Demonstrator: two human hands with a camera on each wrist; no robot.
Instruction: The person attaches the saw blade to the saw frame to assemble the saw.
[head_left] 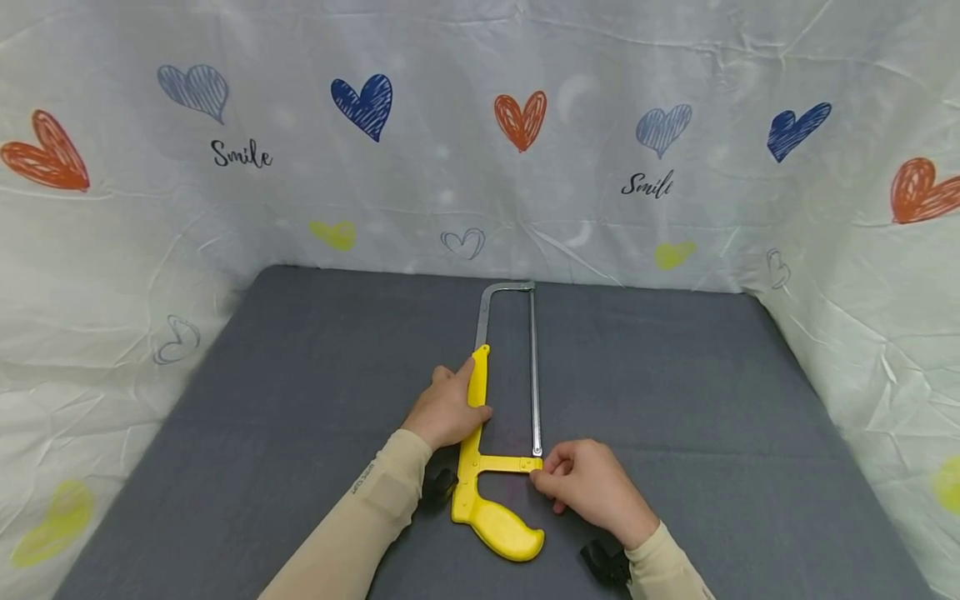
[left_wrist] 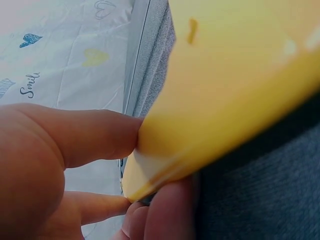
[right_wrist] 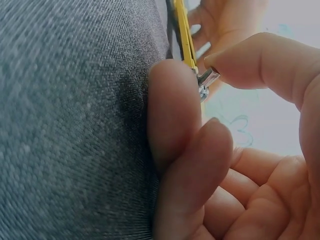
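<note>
A hacksaw (head_left: 468, 467) with a yellow frame and handle lies on the grey cloth, its handle toward me. The silver front bow (head_left: 483, 317) points to the far edge, and the blade (head_left: 535, 375) runs along the right side. My left hand (head_left: 442, 410) grips the yellow spine, thumb on one side and fingers on the other. At the right end of the yellow crossbar, my right hand (head_left: 588, 483) pinches a small metal wing nut (right_wrist: 208, 77) between thumb and index finger. The remaining right fingers curl below it. In the head view, the hand hides the nut.
Grey cloth (head_left: 337, 350) covers the tabletop. A white sheet (head_left: 435, 192) printed with hearts and "Smile" hangs behind it and along both sides. Dark wrist devices sit beneath the left wrist and the right wrist (head_left: 603, 562).
</note>
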